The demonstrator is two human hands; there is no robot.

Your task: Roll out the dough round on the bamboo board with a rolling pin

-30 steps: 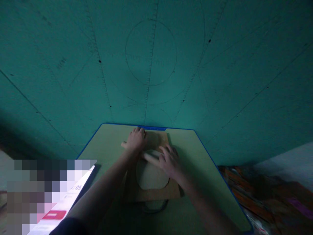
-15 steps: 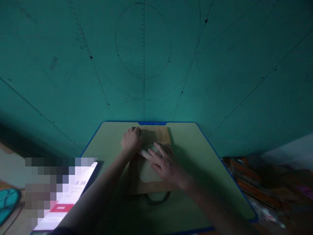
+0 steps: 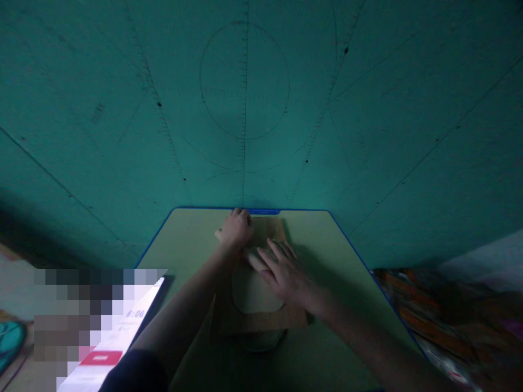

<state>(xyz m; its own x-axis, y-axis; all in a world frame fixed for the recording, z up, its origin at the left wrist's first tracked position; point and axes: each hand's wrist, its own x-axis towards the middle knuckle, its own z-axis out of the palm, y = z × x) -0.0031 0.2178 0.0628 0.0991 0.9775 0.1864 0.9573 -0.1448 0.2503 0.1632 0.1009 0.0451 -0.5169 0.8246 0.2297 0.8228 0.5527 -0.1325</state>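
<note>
A round, pale, flat sheet that looks like dough point(image 3: 255, 291) lies on a wooden board point(image 3: 261, 322). Across its far part rests a short pale rolling pin point(image 3: 254, 261). My right hand point(image 3: 284, 269) lies over the pin's right part, palm down, fingers stretched out and slightly apart. Near the far left of the board is my left hand point(image 3: 237, 228), its fingers curled; what they hold, if anything, is hidden. The light is dim and the hands are a little blurred.
The board lies on a pale table point(image 3: 330, 245) with a blue edge. A lit phone point(image 3: 134, 318) stands at the left by my forearm. A dark loop point(image 3: 267, 345) pokes out below the board. A marked green wall point(image 3: 261, 109) rises behind; orange packages point(image 3: 417, 296) lie right.
The view has tilted slightly, shifting the scene down. My left hand has moved a little right along the board's far side. My right hand still lies on the rolling pin.
</note>
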